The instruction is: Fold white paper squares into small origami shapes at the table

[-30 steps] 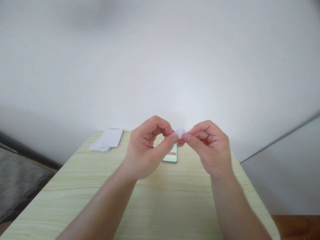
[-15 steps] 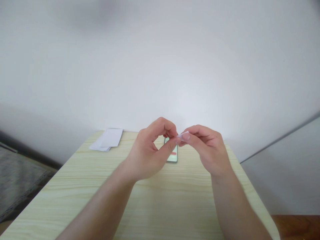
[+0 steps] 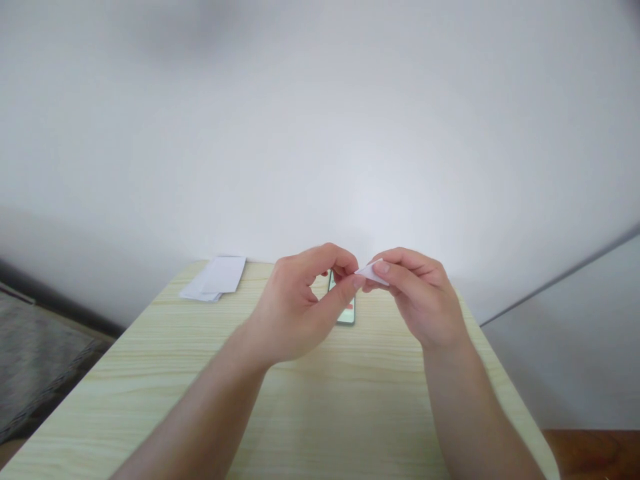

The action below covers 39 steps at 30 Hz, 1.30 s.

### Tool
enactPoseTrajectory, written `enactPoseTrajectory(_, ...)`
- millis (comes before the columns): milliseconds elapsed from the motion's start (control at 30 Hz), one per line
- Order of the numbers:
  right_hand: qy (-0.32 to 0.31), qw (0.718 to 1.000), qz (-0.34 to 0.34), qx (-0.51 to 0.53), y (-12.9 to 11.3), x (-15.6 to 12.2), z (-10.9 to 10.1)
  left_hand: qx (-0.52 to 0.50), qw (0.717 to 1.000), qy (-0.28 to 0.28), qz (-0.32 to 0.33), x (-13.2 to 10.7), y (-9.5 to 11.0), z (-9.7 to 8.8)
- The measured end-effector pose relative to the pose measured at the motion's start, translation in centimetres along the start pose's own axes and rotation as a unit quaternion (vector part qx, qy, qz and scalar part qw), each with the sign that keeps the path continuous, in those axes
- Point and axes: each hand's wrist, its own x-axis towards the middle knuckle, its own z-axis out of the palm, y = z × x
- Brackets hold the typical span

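Observation:
Both hands are raised above the pale wooden table (image 3: 320, 407), pinching one small folded piece of white paper (image 3: 371, 272) between them. My left hand (image 3: 295, 310) pinches the paper's left tip with thumb and forefinger. My right hand (image 3: 420, 293) grips the paper from the right, thumb on top, other fingers curled under. Behind and below the hands, a phone (image 3: 346, 312) with a lit screen lies flat on the table, mostly hidden by my left thumb.
A small stack of white paper sheets (image 3: 216, 279) lies at the table's far left corner. A white wall rises right behind the table. The table's right edge drops to a brown floor (image 3: 590, 453); grey fabric (image 3: 30, 360) lies at left.
Both hands have sunk slightly and drawn closer together. The paper has turned from a crumpled-looking wad into a flat pointed fold held under my right thumb.

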Motion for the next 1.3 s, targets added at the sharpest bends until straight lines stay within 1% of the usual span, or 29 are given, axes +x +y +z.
enactPoseTrajectory(233,-0.015,1.000,-0.024,-0.012,-0.3,-0.1,0.1,-0.066,0.997,-0.002,-0.035,0.1,-0.1,-0.1)
enactPoseTrajectory(467,-0.015,0.999,-0.031,-0.025,-0.5,-0.1,0.3,-0.090,0.995,0.012,-0.048,0.0,0.1,0.0)
enactPoseTrajectory(633,-0.007,0.995,-0.042,-0.091,-0.8,-0.4,0.4,-0.081,0.995,0.004,-0.055,0.1,0.2,-0.1)
enactPoseTrajectory(767,-0.023,0.990,-0.043,-0.129,-1.1,-0.7,0.4,-0.079,0.995,-0.002,-0.057,0.1,-0.1,-0.3)
enactPoseTrajectory(833,-0.029,0.990,-0.037,-0.130,-1.1,-0.8,0.4,-0.083,0.994,-0.014,-0.068,0.2,-0.2,-0.4)
enactPoseTrajectory(933,-0.036,0.992,-0.017,-0.119,-0.9,-0.8,0.4,-0.076,0.992,-0.052,-0.089,0.2,-0.3,-0.7)
enactPoseTrajectory(1000,-0.035,0.993,-0.011,-0.109,-0.8,-0.8,0.4,-0.067,0.991,-0.063,-0.096,0.3,-0.2,-0.7)
enactPoseTrajectory(1200,-0.055,0.993,0.000,-0.102,-0.6,-0.7,0.5,-0.092,0.991,-0.022,-0.091,0.3,-0.2,-0.3)
enactPoseTrajectory(1300,-0.043,0.993,-0.005,-0.107,-0.7,-0.9,0.6,-0.087,0.992,-0.020,-0.090,0.3,-0.2,-0.2)
